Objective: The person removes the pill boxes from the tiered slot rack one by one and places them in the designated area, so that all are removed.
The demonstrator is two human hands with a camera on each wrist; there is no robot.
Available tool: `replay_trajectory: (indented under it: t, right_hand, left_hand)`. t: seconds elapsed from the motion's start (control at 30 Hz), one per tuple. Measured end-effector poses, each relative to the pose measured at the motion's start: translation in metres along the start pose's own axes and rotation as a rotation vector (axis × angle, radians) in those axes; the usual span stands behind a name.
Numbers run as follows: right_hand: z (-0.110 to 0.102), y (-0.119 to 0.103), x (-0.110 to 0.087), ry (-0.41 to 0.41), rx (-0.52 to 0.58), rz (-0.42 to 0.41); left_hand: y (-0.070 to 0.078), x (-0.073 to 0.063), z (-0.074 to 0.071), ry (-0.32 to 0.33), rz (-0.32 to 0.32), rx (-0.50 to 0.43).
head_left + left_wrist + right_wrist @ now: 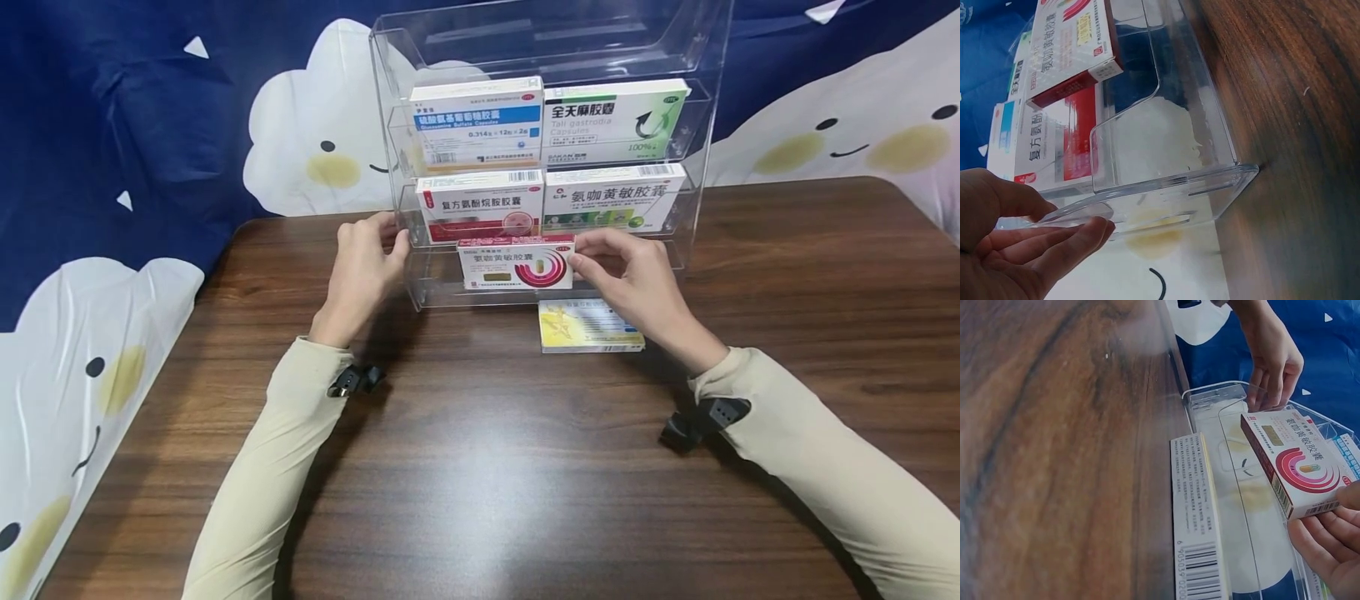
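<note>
My right hand (633, 271) pinches one end of a white medicine box with pink-red rings (516, 265), held in front of the lowest tier of a clear acrylic display rack (480, 293). In the right wrist view, thumb and fingers grip that ringed box (1297, 464) at its corner. My left hand (365, 271) holds the rack's left side panel; in the left wrist view the thumb and fingers (1079, 250) pinch the panel's clear edge. A yellow-and-white medicine box (588, 327) lies on the table before the rack, partly behind my right hand.
Upper tiers hold a blue-and-white box (477, 125), a green-and-white box (611, 122), a red-and-white box (482, 208) and a white box with green pictures (611, 200). The wooden table (480, 467) stretches in front; a blue cloud-patterned cloth (187, 108) hangs behind.
</note>
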State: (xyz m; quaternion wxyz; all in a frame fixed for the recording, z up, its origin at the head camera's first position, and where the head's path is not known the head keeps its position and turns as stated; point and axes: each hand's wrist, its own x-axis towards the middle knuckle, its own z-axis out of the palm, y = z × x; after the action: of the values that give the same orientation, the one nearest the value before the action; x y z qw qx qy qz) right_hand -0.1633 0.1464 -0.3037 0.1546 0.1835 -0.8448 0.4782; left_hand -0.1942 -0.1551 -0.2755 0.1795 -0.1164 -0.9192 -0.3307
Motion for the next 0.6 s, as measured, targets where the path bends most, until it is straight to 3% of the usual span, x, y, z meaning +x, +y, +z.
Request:
replay_trajectory:
  t: [0.4,0.6]
  right_hand:
    - [0.003,-0.008,-0.003,-0.043,0.071,0.064]
    - [0.008,-0.012,-0.007,-0.143,0.1,0.125]
  left_hand:
    - [-0.001,0.0,-0.001,-0.001,0.009,0.012]
    - [0.0,-0.001,0.0,-0.006,0.009,0.009]
